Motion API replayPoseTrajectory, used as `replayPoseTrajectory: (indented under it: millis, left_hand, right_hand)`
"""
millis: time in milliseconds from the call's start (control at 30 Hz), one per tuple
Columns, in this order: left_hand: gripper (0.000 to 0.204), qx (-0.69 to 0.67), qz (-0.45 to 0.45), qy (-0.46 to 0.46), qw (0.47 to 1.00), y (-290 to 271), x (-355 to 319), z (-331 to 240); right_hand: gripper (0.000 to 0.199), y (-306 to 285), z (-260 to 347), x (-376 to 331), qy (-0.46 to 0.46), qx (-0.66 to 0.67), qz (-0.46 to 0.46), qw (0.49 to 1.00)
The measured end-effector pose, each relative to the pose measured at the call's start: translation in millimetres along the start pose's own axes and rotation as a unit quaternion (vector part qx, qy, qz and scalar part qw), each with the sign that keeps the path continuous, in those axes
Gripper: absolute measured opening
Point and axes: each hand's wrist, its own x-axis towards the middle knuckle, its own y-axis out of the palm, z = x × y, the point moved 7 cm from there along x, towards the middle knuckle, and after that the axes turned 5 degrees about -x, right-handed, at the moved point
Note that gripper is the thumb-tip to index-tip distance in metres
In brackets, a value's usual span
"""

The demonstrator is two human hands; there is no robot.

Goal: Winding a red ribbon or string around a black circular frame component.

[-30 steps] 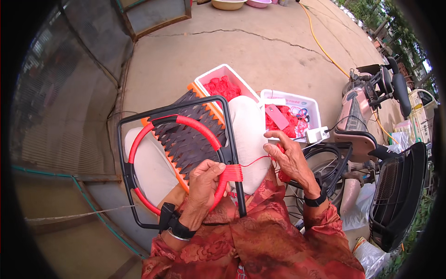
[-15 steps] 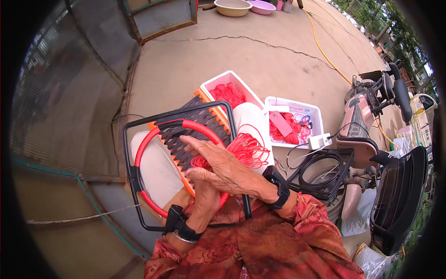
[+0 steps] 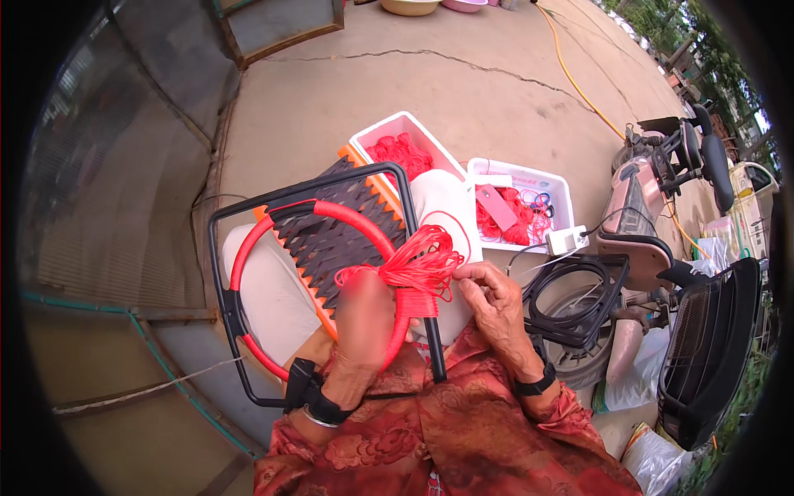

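Observation:
A black metal frame [image 3: 217,273] lies across my lap, with a ring [image 3: 248,260] fixed in it. Red cord is wound tightly round most of the ring, while black stretches show at its top and left. On the ring's right side sits a loose bundle of red cord [image 3: 426,258]. My left hand [image 3: 364,322] is at the ring just below this bundle, its fingers smeared by motion. At the bundle's right edge, my right hand [image 3: 496,306] has thumb and forefinger pinched together on the red cord. Both wrists carry black straps.
Under the frame lies an orange-edged board with dark woven strips [image 3: 331,223]. Beyond my knees stand a white box of red cord [image 3: 451,153] and another white box [image 3: 560,194] holding cord, a pink phone [image 3: 496,208] and scissors. A pink scooter [image 3: 633,207] lies right.
My right hand has moved right, off my left hand, and now pinches the cord at the bundle. The bundle now sits up over the ring. My left hand has shifted slightly upward.

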Motion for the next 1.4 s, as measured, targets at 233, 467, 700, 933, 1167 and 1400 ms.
replayPoseTrajectory:
  millis: [233, 467, 700, 933, 1167, 1400]
  left_hand:
    - [0.053, -0.013, 0.007, -0.031, 0.999, 4, -2, 4]
    - [0.051, -0.028, 0.018, -0.066, 0.997, 0, 0, 8]
    - [0.047, -0.069, 0.071, -0.104, 0.990, 1, 4, 14]
    - [0.045, -0.193, -0.031, -0.045, 0.980, -29, -6, 4]
    - [0.048, -0.105, 0.076, -0.056, 0.990, -18, -12, 4]
    - [0.049, -0.049, 0.074, -0.040, 0.995, -19, -18, 1]
  right_hand:
    - [0.016, 18, 22, 5, -0.111, -0.106, 0.074, 0.985]
    - [0.011, 22, -6, 11, 0.020, 0.040, 0.069, 0.997]
    - [0.018, 26, -21, 39, 0.065, 0.211, 0.016, 0.975]
    - [0.039, -139, 142, 42, -0.282, 0.373, -0.051, 0.883]
    - [0.020, -117, 192, 19, -0.425, 0.341, 0.393, 0.741]
    - [0.014, 19, -4, 53, 0.045, 0.092, 0.207, 0.973]
